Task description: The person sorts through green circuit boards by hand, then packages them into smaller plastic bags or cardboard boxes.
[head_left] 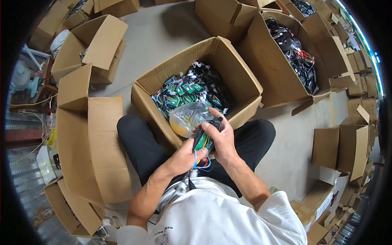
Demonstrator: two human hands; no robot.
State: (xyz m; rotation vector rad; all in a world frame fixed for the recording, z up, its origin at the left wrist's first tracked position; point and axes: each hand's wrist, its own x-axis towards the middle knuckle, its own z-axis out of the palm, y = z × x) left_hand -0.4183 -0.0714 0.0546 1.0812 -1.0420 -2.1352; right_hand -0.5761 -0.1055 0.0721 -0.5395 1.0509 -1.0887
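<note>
Between my two hands is a green circuit board [203, 141] in a black casing, with blue, red and yellow wires hanging from its lower end. My left hand [184, 157] grips it from the left, thumb on the board. Closed round its upper right side is my right hand [222, 141], the thumb lying across the black part. Just beyond my hands, a clear plastic bag [188, 116] with something yellow in it rests inside the near edge of an open cardboard box [239, 73]. Many green boards with wires [185, 87] are heaped in that box.
At the right, a large cardboard box [269, 69] holds black parts and coloured wires [300, 61]. A tall open box [107, 151] stands by my left knee, another box [98, 45] beyond it. More cartons [347, 147] line the right side. Grey floor [147, 36] shows between them.
</note>
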